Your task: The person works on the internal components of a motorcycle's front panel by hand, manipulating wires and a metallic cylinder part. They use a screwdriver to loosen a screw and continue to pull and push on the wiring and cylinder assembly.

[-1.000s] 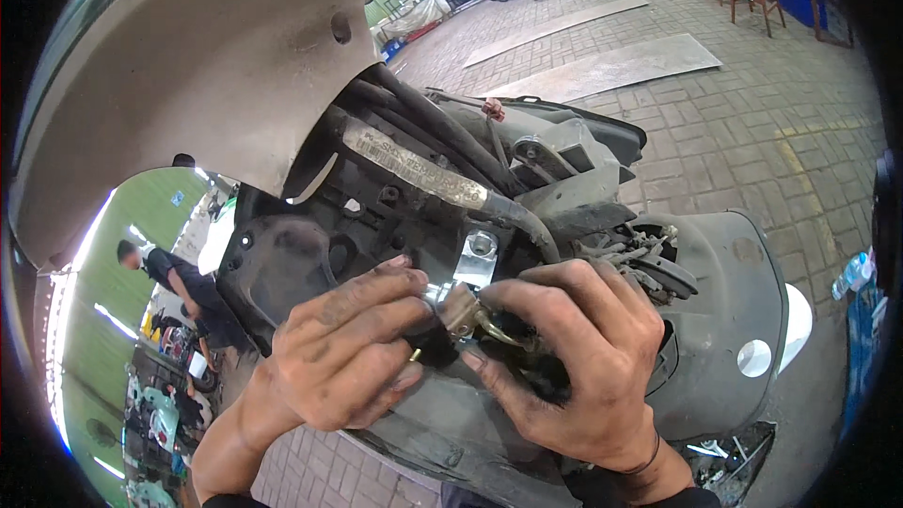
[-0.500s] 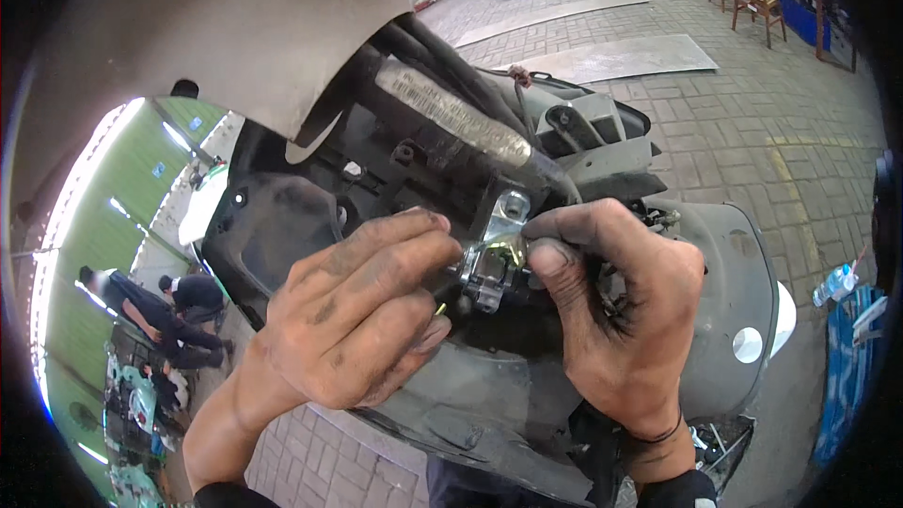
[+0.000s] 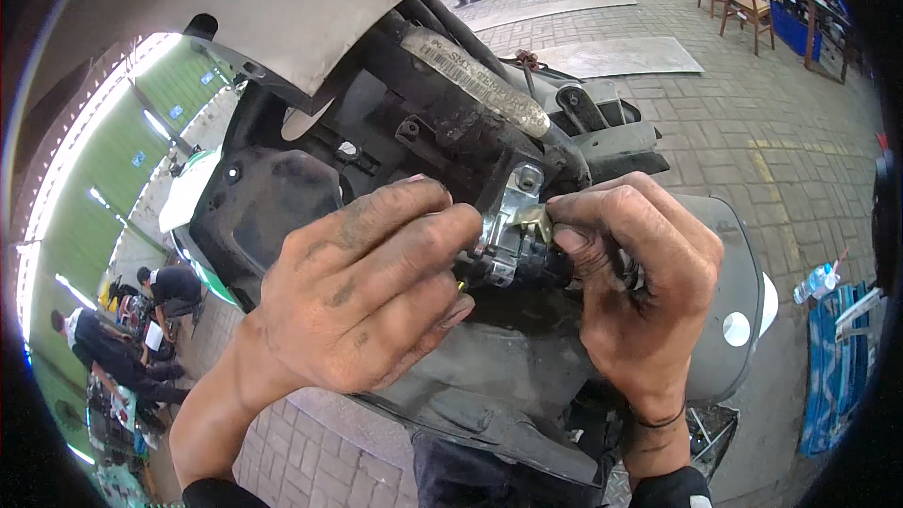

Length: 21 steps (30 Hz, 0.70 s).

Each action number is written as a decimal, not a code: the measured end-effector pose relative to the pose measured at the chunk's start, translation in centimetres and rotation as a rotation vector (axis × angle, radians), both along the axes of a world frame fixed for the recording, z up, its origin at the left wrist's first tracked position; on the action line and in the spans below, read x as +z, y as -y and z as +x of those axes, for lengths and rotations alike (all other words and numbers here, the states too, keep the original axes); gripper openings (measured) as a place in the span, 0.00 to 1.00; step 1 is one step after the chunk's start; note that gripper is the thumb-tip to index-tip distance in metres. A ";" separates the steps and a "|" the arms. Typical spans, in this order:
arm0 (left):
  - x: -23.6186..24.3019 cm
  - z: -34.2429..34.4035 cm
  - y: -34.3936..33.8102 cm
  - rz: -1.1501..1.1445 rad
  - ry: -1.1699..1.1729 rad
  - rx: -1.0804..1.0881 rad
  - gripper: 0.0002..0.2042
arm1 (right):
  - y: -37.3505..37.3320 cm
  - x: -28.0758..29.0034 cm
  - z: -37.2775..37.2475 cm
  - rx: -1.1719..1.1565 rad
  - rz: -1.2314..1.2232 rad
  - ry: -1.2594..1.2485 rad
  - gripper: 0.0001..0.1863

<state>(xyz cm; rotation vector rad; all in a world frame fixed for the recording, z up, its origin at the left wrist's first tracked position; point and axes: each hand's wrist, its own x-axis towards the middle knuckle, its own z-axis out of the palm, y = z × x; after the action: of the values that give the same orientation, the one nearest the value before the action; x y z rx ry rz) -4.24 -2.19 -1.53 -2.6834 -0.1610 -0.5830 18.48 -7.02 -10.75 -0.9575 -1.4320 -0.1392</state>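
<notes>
Metal piece (image 3: 534, 219) pinched at silver fitting (image 3: 514, 204)

Right hand (image 3: 651, 287): thumb and forefinger close on the small brass-coloured metal piece, which sits against or just in front of the silver fitting — actual contact cannot be confirmed. Left hand (image 3: 372, 287): fingers bent, back of the hand toward the camera, tips at the left side of the fitting. What they grasp, if anything, is hidden; a small yellow edge (image 3: 460, 287) shows beside the fingertips, its nature unclear.

The silver fitting lies between the two hands, below a thick dark tube (image 3: 567, 152) bearing a worn pale label (image 3: 475, 83). A round opening is visible in its upper end. A black panel (image 3: 273, 198) stands left of the work area; a pale cover (image 3: 282, 0) overhangs it at upper left. A grey panel (image 3: 734, 273) is located to the right, behind the right hand.

Surroundings: paved floor (image 3: 715, 160), chairs (image 3: 748, 5) at upper right, a clear bottle (image 3: 815, 284) at far right — and two people (image 3: 118, 357) at far left.
</notes>
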 end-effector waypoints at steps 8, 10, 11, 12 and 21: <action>0.1 0.9 0.0 0.079 -0.047 -0.059 0.14 | 0.2 -0.6 1.4 0.087 0.031 -0.113 0.04; 0.0 0.9 -0.1 0.098 -0.041 -0.063 0.14 | 0.3 -0.5 1.0 0.097 -0.005 -0.156 0.05; 0.0 1.0 -0.1 0.109 -0.037 -0.068 0.14 | 0.3 -0.4 0.9 0.110 -0.036 -0.201 0.07; 0.1 1.1 -0.2 0.105 -0.034 -0.069 0.14 | 0.5 -0.3 0.8 0.108 -0.039 -0.198 0.07; 0.5 1.2 0.1 0.056 0.004 -0.021 0.15 | 1.4 0.6 -0.6 0.398 -0.194 -0.540 0.11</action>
<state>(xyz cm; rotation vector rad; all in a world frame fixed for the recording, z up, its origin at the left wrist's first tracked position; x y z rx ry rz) -3.06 -2.25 -1.02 -2.6329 -0.1165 -0.5904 17.92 -8.45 -10.14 -0.7675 -1.1118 0.5259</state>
